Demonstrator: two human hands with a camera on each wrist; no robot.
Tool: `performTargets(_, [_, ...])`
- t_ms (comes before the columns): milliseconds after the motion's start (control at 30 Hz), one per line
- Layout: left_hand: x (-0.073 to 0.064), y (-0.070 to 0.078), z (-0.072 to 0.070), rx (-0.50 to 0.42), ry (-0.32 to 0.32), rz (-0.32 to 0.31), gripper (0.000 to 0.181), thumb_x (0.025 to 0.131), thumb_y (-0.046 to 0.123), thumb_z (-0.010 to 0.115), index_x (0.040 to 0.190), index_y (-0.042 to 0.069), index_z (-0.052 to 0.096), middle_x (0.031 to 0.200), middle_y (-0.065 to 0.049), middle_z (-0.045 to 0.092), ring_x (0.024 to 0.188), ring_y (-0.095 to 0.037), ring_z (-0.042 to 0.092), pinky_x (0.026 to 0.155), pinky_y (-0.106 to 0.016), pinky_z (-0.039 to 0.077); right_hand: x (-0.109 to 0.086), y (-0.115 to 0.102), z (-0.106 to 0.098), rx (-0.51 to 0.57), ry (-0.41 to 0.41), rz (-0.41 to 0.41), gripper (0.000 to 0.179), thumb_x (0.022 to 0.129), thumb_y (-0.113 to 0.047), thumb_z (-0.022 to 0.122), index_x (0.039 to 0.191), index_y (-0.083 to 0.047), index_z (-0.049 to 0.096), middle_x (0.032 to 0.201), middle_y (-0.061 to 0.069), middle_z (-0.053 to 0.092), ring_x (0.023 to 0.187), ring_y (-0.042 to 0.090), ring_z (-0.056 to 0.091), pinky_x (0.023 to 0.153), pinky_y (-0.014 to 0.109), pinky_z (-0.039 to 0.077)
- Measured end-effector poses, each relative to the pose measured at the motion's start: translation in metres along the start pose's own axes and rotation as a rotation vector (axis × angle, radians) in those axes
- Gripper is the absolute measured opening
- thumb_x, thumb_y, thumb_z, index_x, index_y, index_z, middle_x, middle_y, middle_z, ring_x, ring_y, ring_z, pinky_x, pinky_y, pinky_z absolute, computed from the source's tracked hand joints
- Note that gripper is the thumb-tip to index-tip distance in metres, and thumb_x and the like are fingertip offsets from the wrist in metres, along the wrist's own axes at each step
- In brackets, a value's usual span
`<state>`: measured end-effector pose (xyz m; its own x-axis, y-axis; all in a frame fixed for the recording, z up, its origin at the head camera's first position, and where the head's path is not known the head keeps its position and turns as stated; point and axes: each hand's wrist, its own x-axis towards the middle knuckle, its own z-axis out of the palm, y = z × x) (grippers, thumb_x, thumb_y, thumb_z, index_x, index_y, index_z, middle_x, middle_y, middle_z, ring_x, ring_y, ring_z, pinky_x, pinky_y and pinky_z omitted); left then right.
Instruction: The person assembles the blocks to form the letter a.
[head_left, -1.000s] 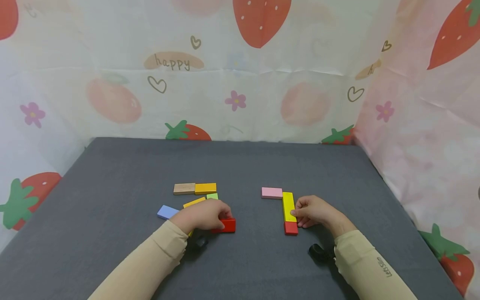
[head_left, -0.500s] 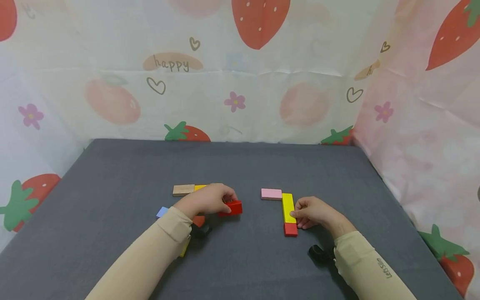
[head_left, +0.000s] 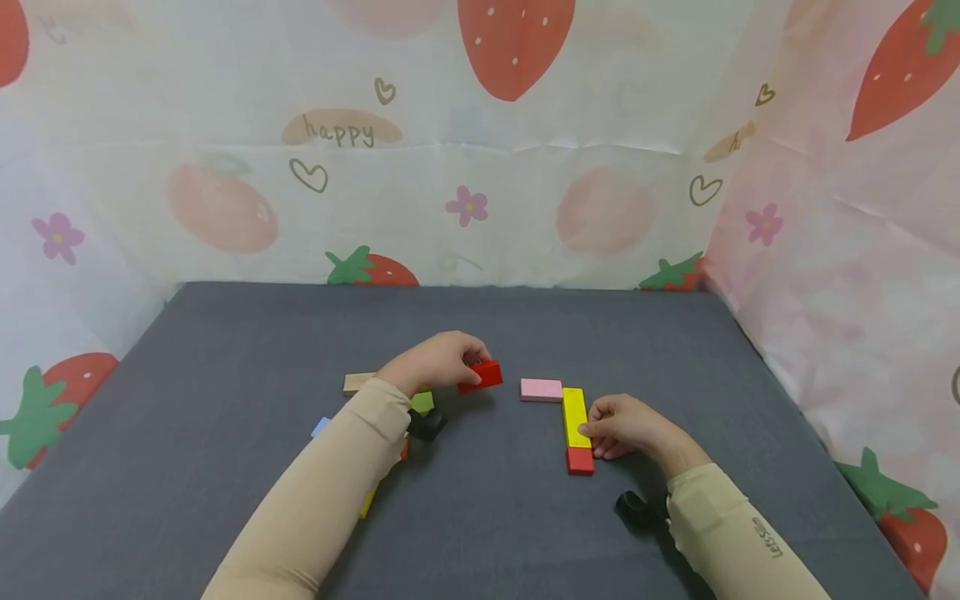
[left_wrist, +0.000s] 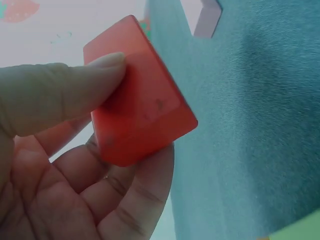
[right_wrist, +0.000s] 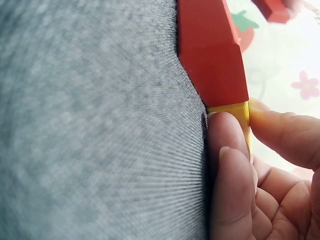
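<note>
My left hand (head_left: 438,361) holds a red block (head_left: 480,377) between thumb and fingers, lifted over the table left of a pink block (head_left: 541,389). In the left wrist view, the thumb lies across the red block (left_wrist: 137,100) with curled fingers beneath. My right hand (head_left: 633,425) pinches the side of a long yellow block (head_left: 574,412), thumb on its top edge. The pink block meets the yellow block's far end. A second red block (head_left: 580,461) touches its near end; the right wrist view shows that red block (right_wrist: 212,60) flat against the cloth.
Behind the left forearm lie a wooden block (head_left: 358,383), a green block (head_left: 422,402), a blue block (head_left: 320,426) and a yellow block (head_left: 367,502), partly hidden. Dark grey cloth (head_left: 480,533) covers the table. A printed curtain (head_left: 517,167) stands behind and at both sides.
My left hand has picked up the red block from the left group and carried it away from me and rightward, toward the pink block. My right hand stays at the yellow block.
</note>
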<state>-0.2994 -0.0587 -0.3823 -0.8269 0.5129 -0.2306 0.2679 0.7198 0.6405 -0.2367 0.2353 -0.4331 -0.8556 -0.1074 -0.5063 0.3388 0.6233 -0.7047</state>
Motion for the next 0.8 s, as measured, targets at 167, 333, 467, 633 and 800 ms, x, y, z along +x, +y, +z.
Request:
performTargets(167, [0.014, 0.002, 0.000, 0.025, 0.006, 0.000, 0.023, 0.091, 0.008, 0.064, 0.114, 0.013, 0.068, 0.113, -0.008, 0.066, 0.103, -0.023, 0.058, 0.090, -0.037, 0.051, 0.000, 0.000, -0.001, 0.006, -0.003, -0.006, 0.019, 0.089, -0.021, 0.070, 0.086, -0.007, 0.059, 0.074, 0.005, 0.062, 0.061, 0.015, 0.061, 0.059, 0.025, 0.054])
performTargets(333, [0.025, 0.001, 0.006, 0.048, -0.014, -0.010, 0.027, 0.092, 0.006, 0.062, 0.118, 0.010, 0.066, 0.119, -0.011, 0.065, 0.106, -0.025, 0.058, 0.091, -0.037, 0.052, -0.001, 0.000, 0.000, 0.004, 0.005, -0.001, 0.019, 0.089, -0.022, 0.071, 0.086, -0.007, 0.059, 0.075, 0.005, 0.062, 0.061, 0.015, 0.061, 0.059, 0.024, 0.054])
performTargets(467, [0.033, 0.000, 0.013, 0.066, -0.048, -0.027, 0.030, 0.091, 0.005, 0.061, 0.121, 0.010, 0.065, 0.123, -0.012, 0.063, 0.109, -0.025, 0.057, 0.091, -0.035, 0.052, 0.000, 0.000, 0.000, 0.008, 0.005, -0.001, 0.019, 0.089, -0.022, 0.071, 0.086, -0.007, 0.059, 0.075, 0.005, 0.062, 0.060, 0.015, 0.061, 0.059, 0.024, 0.054])
performTargets(633, [0.038, -0.001, 0.023, 0.092, -0.082, -0.049, 0.028, 0.090, 0.004, 0.061, 0.116, 0.013, 0.061, 0.116, -0.009, 0.061, 0.103, -0.023, 0.055, 0.086, -0.034, 0.052, 0.000, 0.000, 0.001, 0.010, 0.005, 0.002, 0.019, 0.089, -0.021, 0.071, 0.086, -0.007, 0.059, 0.075, 0.005, 0.062, 0.060, 0.015, 0.061, 0.059, 0.024, 0.054])
performTargets(800, [0.041, -0.002, 0.029, 0.104, -0.080, -0.054, 0.021, 0.091, 0.005, 0.062, 0.109, 0.015, 0.058, 0.107, -0.007, 0.061, 0.093, -0.020, 0.055, 0.079, -0.031, 0.050, -0.001, 0.000, 0.000, 0.004, 0.013, 0.006, 0.019, 0.089, -0.022, 0.071, 0.086, -0.007, 0.060, 0.076, 0.005, 0.062, 0.061, 0.016, 0.061, 0.060, 0.025, 0.054])
